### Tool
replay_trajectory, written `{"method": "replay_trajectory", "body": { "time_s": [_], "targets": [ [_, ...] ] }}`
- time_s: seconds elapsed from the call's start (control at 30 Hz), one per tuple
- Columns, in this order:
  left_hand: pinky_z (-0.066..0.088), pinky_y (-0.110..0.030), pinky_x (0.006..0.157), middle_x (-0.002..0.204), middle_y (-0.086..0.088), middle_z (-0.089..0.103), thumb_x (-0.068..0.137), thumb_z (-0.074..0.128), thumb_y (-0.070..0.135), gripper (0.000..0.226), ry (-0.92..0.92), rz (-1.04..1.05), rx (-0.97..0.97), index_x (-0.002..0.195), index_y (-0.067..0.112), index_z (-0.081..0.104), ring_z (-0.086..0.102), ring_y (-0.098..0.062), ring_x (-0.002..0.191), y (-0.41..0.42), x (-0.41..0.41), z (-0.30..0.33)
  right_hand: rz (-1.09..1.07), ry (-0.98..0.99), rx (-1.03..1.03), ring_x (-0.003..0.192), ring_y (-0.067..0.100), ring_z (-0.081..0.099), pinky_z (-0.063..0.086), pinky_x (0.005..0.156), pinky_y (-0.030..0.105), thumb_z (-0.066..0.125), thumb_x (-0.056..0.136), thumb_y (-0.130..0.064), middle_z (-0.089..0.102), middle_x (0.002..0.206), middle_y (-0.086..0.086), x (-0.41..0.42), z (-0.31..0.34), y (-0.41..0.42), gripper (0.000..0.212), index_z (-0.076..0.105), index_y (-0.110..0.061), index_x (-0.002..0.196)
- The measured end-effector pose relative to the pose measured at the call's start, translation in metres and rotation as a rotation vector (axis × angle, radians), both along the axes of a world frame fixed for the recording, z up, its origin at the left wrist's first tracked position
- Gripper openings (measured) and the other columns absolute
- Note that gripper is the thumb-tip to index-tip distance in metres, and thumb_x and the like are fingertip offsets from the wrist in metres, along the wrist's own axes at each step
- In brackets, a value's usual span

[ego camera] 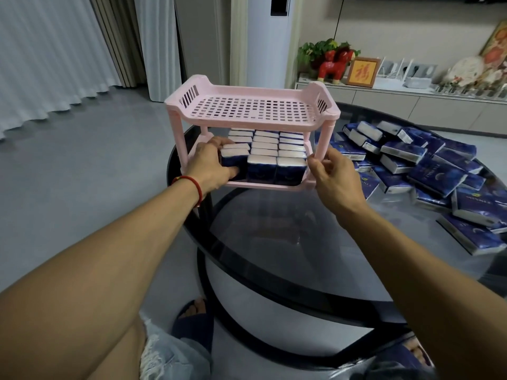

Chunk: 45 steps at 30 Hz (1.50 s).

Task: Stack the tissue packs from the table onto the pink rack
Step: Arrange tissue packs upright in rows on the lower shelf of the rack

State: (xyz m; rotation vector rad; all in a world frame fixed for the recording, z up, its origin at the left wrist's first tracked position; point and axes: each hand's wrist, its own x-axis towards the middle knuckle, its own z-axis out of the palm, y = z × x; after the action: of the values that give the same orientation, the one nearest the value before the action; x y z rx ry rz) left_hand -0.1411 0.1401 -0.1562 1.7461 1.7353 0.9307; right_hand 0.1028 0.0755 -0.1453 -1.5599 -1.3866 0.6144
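Upright tissue packs (263, 157) fill the lower shelf of the pink rack (252, 108) on the glass worktop (288, 242). The left hand (212, 165) grips the front-left pack; the right hand (333, 176) pinches the rack's right edge. Loose packs (428, 171) lie heaped to the right.

— What carries everything here?

— A round worktop (288, 242) of dark glass with a black rim. The floor shows through it.

— And what sits on it?

— A pink rack (253, 111) with two shelves stands near the far left edge. Its top shelf is bare; its lower shelf holds tissue packs (277, 152) standing upright in three tight rows.

— Anything else on the glass?

— A loose heap of blue tissue packs (428, 171) lies to the right of the rack, spreading toward the right edge, some flat and some leaning on each other. The nearest ones lie just beside the rack's right legs.
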Motion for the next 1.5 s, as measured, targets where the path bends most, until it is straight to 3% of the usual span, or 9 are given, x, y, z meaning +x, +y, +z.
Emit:
{"method": "replay_trajectory", "body": {
  "time_s": [0.17,0.27,0.37,0.63,0.9,1.03,1.2,1.37,1.5],
  "targets": [
    [0.049,-0.025,0.098,0.120,0.008,0.058,0.079,0.086,0.011,0.067,-0.044,0.037,0.047,0.135,0.019,0.051,0.060,-0.013,0.109,-0.006,0.009,0.007,0.022,-0.008,-0.025,0.099,0.017,0.068,0.058,0.092,0.053,0.057,0.102,-0.039,0.069,0.108,-0.006,0.004,-0.002,0.002,0.024,0.061,-0.030,0.124],
    [0.047,-0.027,0.102,0.121,0.005,0.056,0.075,0.088,0.011,0.076,-0.048,0.077,0.030,0.139,0.017,0.048,0.057,-0.016,0.112,-0.005,0.012,0.004,0.028,-0.023,-0.031,0.101,0.019,0.068,0.057,0.092,0.053,0.058,0.101,-0.039,0.069,0.112,-0.003,0.006,-0.002,0.004,0.025,0.061,-0.029,0.124],
    [0.042,-0.035,0.110,0.141,-0.007,0.055,0.076,0.085,0.012,0.080,0.095,0.083,0.031,0.145,0.013,0.045,0.053,-0.027,0.129,-0.002,0.012,0.002,0.030,-0.074,-0.023,0.104,0.022,0.068,0.057,0.092,0.054,0.056,0.102,-0.038,0.069,0.116,-0.001,0.007,-0.002,0.005,0.022,0.060,-0.028,0.122],
    [0.050,-0.038,0.108,0.126,0.000,0.067,0.077,0.080,0.014,0.069,0.058,-0.025,-0.035,0.137,0.032,0.052,0.062,-0.025,0.118,0.017,0.016,-0.002,0.050,-0.164,-0.029,0.110,0.032,0.063,0.054,0.092,0.058,0.051,0.105,-0.032,0.066,0.123,0.008,0.007,0.000,0.007,0.024,0.058,-0.017,0.122],
    [0.044,-0.023,0.084,0.122,-0.005,0.064,0.081,0.079,0.008,0.072,0.134,-0.033,0.017,0.143,0.022,0.044,0.061,-0.022,0.106,0.027,0.015,-0.001,0.173,-0.254,-0.018,0.105,0.029,0.066,0.056,0.089,0.056,0.053,0.099,-0.041,0.067,0.115,0.004,0.024,0.003,0.014,0.024,0.057,-0.026,0.117],
    [0.044,-0.025,0.089,0.128,-0.004,0.063,0.082,0.079,0.014,0.076,0.114,-0.047,-0.008,0.147,0.024,0.040,0.060,-0.024,0.115,0.028,0.015,-0.001,0.232,-0.269,-0.021,0.104,0.025,0.067,0.056,0.092,0.054,0.054,0.103,-0.030,0.067,0.118,0.002,0.028,0.009,0.015,0.021,0.058,-0.023,0.123],
    [0.047,-0.036,0.110,0.134,0.000,0.064,0.074,0.088,0.019,0.084,0.014,-0.141,-0.072,0.146,0.023,0.046,0.060,-0.020,0.123,0.028,0.010,0.000,0.209,-0.212,-0.028,0.107,0.026,0.066,0.059,0.089,0.053,0.054,0.103,-0.035,0.066,0.124,0.005,0.025,0.003,0.012,0.026,0.056,-0.023,0.126],
    [0.047,-0.031,0.107,0.130,0.000,0.066,0.077,0.083,-0.004,0.076,-0.046,-0.211,-0.095,0.143,0.015,0.050,0.061,-0.018,0.122,0.019,0.011,0.009,0.194,-0.169,-0.021,0.108,0.022,0.067,0.059,0.090,0.052,0.057,0.102,-0.035,0.067,0.124,0.004,0.024,0.001,0.007,0.028,0.056,-0.021,0.126],
    [0.044,-0.027,0.108,0.134,-0.001,0.063,0.078,0.085,0.001,0.078,-0.033,-0.250,-0.082,0.146,0.013,0.048,0.059,-0.017,0.124,0.015,0.011,0.013,0.211,-0.205,-0.018,0.112,0.017,0.064,0.058,0.094,0.046,0.064,0.099,-0.033,0.067,0.123,-0.001,0.029,0.000,0.003,0.031,0.057,-0.023,0.127]
  ]
}}
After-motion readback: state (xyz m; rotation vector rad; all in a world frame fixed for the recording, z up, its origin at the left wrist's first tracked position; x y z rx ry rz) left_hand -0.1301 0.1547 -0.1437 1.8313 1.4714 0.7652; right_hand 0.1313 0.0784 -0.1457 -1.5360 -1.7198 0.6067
